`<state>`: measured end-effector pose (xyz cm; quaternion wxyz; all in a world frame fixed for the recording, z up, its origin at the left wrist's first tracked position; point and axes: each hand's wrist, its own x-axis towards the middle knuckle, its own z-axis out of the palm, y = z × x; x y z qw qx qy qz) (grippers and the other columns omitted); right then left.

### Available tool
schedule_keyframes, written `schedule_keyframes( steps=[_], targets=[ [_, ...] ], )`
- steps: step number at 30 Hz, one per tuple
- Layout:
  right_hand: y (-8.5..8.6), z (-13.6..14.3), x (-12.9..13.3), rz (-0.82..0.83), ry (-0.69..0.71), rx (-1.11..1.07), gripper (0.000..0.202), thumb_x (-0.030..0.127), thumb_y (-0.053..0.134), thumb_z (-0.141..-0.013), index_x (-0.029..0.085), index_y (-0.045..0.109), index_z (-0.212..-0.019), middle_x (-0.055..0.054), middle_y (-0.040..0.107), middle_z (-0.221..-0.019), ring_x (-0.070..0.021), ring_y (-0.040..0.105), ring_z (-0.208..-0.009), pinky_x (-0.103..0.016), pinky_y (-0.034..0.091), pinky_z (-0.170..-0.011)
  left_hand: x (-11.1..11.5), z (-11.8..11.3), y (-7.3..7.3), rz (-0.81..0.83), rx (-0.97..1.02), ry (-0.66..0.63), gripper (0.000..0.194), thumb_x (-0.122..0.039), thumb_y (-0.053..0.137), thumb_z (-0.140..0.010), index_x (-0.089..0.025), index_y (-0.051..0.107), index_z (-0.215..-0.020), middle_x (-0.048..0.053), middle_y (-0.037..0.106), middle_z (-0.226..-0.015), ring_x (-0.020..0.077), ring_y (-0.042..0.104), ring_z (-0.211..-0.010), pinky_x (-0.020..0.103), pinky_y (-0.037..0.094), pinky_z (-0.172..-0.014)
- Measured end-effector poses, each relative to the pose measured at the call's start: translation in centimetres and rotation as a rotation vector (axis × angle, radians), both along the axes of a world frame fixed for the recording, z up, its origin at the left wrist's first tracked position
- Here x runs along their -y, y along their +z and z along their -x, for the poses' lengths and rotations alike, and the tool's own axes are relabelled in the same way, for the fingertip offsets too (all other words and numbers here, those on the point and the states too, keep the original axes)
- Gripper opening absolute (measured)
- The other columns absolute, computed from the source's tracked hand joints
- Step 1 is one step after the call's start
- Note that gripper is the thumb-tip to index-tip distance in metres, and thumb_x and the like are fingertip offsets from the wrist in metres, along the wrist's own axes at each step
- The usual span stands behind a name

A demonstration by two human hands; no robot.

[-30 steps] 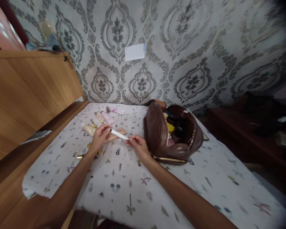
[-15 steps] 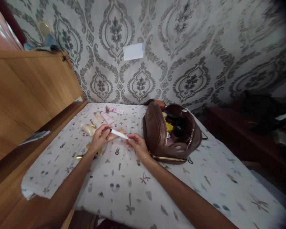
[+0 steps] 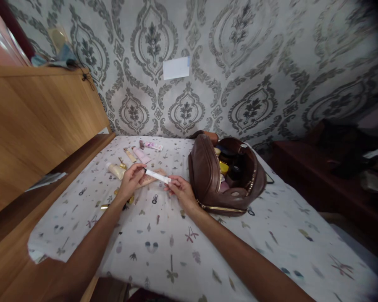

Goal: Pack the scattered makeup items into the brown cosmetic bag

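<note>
A slim white tube [image 3: 157, 175] with a dark end is stretched between my two hands above the cloth. My left hand [image 3: 131, 181] pinches its dark end, and my right hand [image 3: 182, 190] grips the other end. Beneath the tube lies a flat peach-coloured item [image 3: 147, 179], partly hidden. Beyond my left hand are a cream tube [image 3: 116, 170], a pink tube [image 3: 141, 155] and a small beige tube [image 3: 130, 155]. Gold-coloured items [image 3: 105, 206] lie partly behind my left wrist. Right of my right hand stands a brown cosmetic bag [image 3: 204, 172], unzipped, with several containers inside.
A patterned white cloth [image 3: 164, 260] covers the surface. Farther back lie a white-and-pink tube [image 3: 153, 146] and a small dark item [image 3: 141, 144]. A wooden panel [image 3: 44, 126] rises at the left, and the papered wall [image 3: 185, 105] stands behind.
The white tube has turned slightly in my fingers, so faint print on its side shows now. Both hands stay in nearly the same place.
</note>
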<state>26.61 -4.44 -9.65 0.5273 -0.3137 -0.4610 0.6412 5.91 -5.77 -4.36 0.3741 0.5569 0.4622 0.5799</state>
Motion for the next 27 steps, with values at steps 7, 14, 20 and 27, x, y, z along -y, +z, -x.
schedule_keyframes(
  steps=[7, 14, 20, 27],
  targets=[
    [0.14, 0.04, 0.13, -0.017, 0.009, -0.012, 0.033, 0.035, 0.079, -0.067, 0.022, 0.058, -0.088, 0.003, 0.067, -0.071, -0.0161, 0.067, -0.063, -0.022, 0.044, -0.047, -0.25, 0.02, -0.27, 0.015, 0.025, 0.002, 0.033, -0.044, 0.073, -0.079, -0.019, 0.066, -0.100, -0.001, 0.061, -0.075, 0.0102, 0.050, -0.053, 0.021, 0.041, -0.049],
    [-0.02, 0.09, 0.09, -0.029, 0.004, -0.014, 0.033, 0.034, 0.078, -0.068, 0.023, 0.054, -0.087, 0.003, 0.067, -0.072, -0.0163, 0.067, -0.064, -0.021, 0.044, -0.047, -0.29, -0.08, -0.36, 0.029, 0.036, 0.001, 0.033, -0.047, 0.071, -0.080, -0.019, 0.065, -0.095, -0.002, 0.057, -0.068, 0.0103, 0.050, -0.053, 0.020, 0.039, -0.047],
    [0.06, 0.14, 0.10, -0.032, -0.014, -0.008, 0.030, 0.035, 0.077, -0.069, 0.021, 0.055, -0.084, 0.003, 0.068, -0.072, -0.0147, 0.067, -0.063, -0.020, 0.044, -0.047, -0.15, -0.08, -0.09, 0.028, 0.019, 0.002, 0.034, -0.047, 0.071, -0.079, -0.017, 0.064, -0.094, -0.003, 0.057, -0.066, 0.0096, 0.048, -0.052, 0.020, 0.040, -0.049],
    [-0.15, 0.15, -0.07, -0.010, 0.003, -0.050, 0.031, 0.035, 0.078, -0.069, 0.019, 0.057, -0.086, 0.001, 0.070, -0.075, -0.0122, 0.066, -0.061, -0.018, 0.043, -0.046, 0.19, -0.17, 0.39, 0.029, -0.012, 0.026, 0.035, -0.046, 0.071, -0.080, -0.017, 0.064, -0.097, -0.002, 0.059, -0.072, 0.0095, 0.051, -0.056, 0.020, 0.042, -0.053]
  ],
)
